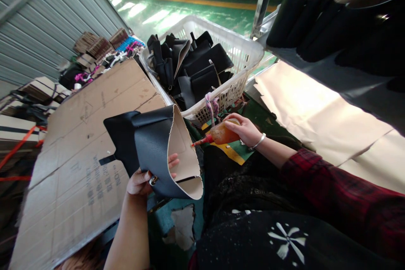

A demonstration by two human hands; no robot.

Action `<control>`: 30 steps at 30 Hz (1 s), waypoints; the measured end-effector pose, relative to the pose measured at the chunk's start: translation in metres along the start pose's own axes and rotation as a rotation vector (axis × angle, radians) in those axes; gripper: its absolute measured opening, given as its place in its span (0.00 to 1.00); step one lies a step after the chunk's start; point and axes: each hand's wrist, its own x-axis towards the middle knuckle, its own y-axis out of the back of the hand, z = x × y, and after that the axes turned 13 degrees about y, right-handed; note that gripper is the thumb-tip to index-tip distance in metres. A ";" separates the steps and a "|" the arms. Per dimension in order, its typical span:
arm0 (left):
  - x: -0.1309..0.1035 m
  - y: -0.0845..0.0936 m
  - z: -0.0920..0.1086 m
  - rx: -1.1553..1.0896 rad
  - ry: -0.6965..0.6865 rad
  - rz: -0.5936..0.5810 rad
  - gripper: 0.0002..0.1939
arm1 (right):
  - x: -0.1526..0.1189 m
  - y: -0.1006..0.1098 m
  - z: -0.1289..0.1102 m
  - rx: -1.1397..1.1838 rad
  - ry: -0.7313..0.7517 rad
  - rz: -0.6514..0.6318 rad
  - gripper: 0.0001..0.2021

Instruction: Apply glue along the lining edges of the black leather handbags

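A black leather bag piece [152,147] with a pale inner lining hangs in front of me, its mouth turned to the right. My left hand [142,181] grips its lower edge, thumb outside and fingers inside the mouth, beside a small metal ring [153,180]. A flap with a narrow strap [118,139] spreads out to its left over the cardboard. My right hand [242,128] is wrapped round a squeeze bottle [224,133] of orange-brown liquid. The bottle's red nozzle points left, at the edge of the bag's mouth; whether it touches cannot be told.
Cardboard [79,135] covers the table at left. Behind the bag piece stands a white plastic basket [249,52] of black bag pieces [199,71]. Pale sheets [316,109] lie at right, below a shelf with black bags [316,21]. Stacked materials [98,46] line the back left.
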 end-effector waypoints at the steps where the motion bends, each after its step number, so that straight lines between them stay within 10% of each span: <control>1: 0.000 0.000 0.000 0.005 -0.005 -0.002 0.36 | -0.003 0.002 0.001 0.009 -0.012 -0.009 0.20; 7: -0.005 0.005 0.006 0.126 0.015 -0.027 0.20 | -0.018 0.008 0.000 0.023 -0.055 -0.076 0.20; 20: -0.001 0.006 0.002 0.040 -0.003 -0.064 0.29 | -0.040 0.011 -0.012 -0.040 -0.052 -0.159 0.22; 30: -0.002 0.007 -0.002 -0.003 -0.014 -0.057 0.32 | -0.040 0.015 0.005 0.049 -0.045 0.024 0.21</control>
